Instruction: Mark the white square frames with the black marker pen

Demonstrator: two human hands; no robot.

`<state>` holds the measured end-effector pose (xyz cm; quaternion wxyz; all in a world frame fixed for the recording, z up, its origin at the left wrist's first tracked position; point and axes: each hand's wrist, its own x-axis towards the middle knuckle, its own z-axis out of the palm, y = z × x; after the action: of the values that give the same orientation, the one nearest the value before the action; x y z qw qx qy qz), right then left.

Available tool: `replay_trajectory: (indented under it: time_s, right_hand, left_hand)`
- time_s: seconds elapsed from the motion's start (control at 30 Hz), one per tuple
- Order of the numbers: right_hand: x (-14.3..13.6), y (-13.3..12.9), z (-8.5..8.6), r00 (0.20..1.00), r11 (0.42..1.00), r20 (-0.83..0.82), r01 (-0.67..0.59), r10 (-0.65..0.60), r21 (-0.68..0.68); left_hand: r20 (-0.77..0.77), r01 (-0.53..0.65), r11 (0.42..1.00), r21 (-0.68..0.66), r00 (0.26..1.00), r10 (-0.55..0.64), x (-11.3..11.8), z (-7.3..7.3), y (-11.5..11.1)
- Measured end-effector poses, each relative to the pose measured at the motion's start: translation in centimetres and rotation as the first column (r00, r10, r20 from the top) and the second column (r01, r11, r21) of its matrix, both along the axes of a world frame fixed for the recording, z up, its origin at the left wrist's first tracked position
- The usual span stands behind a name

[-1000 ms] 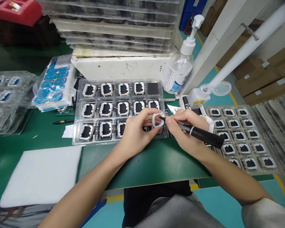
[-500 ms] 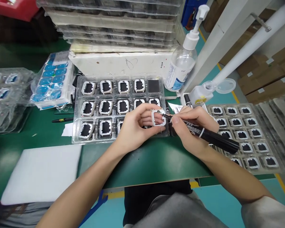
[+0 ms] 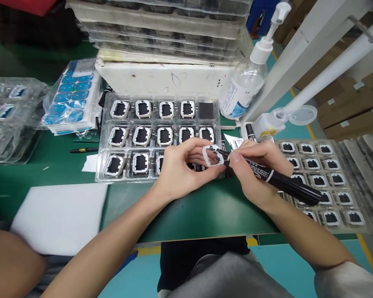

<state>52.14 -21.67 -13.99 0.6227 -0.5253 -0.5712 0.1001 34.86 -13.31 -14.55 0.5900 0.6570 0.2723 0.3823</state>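
Note:
Between the thumb and fingers of my left hand (image 3: 186,167) is a white square frame (image 3: 209,156), held tilted above the right end of a clear tray (image 3: 127,150). My right hand (image 3: 261,169) grips a black marker (image 3: 294,188), its tip at the right side of the frame. Rows of white-rimmed frames with black centres sit in the tray. Its upper right compartment holds only a flat dark square (image 3: 206,111). My left hand hides part of the tray's bottom row.
A pump bottle (image 3: 244,89) and a smaller open-capped bottle (image 3: 267,123) stand behind my right hand. Another filled tray (image 3: 325,171) lies right. Left are a white foam sheet (image 3: 59,215), bagged blue pieces (image 3: 71,97) and stacked trays (image 3: 9,120). Another person's arm (image 3: 14,260) shows lower left.
The frame in my left hand has tilted, with the marker tip still at it. Another person's arm has come in at the lower left. The whole view has shifted slightly.

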Motion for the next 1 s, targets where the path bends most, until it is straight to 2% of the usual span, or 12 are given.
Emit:
replay_trajectory:
  time_s: [0.13, 0.23, 0.47, 0.63, 0.9, 1.0]
  right_hand:
    - [-0.1, 0.1, 0.0, 1.0, 0.998, -0.004, 0.005, -0.005, 0.055]
    - [-0.3, 0.0, 0.3, 1.0, 0.995, -0.023, 0.003, -0.001, 0.1]
    - [-0.4, -0.8, 1.4, 0.999, 0.996, 0.001, -0.04, 0.04, 0.084]
    - [-0.6, -0.8, 1.5, 0.998, 0.988, 0.009, -0.062, 0.061, 0.141]
    - [-0.6, -1.0, 1.9, 0.998, 0.995, 0.04, -0.059, 0.056, 0.08]
    - [-0.3, -1.3, 2.2, 0.995, 0.999, 0.087, -0.046, 0.048, -0.023]
  left_hand:
    - [-0.009, 0.011, 1.0, 0.004, 1.0, -0.011, 0.0, 0.2, 0.1]
    - [0.019, 0.066, 0.998, -0.018, 0.998, -0.065, 0.0, 0.2, 0.4]
    - [0.085, 0.151, 0.988, -0.04, 0.985, -0.147, 0.1, -0.1, 0.9]
    - [0.088, 0.158, 0.987, -0.03, 0.984, -0.155, 0.0, -0.1, 0.9]
    - [0.081, 0.177, 0.984, -0.034, 0.981, -0.174, 0.0, 0.0, 1.0]
    - [0.088, 0.19, 0.981, -0.046, 0.979, -0.186, 0.0, 0.0, 1.1]
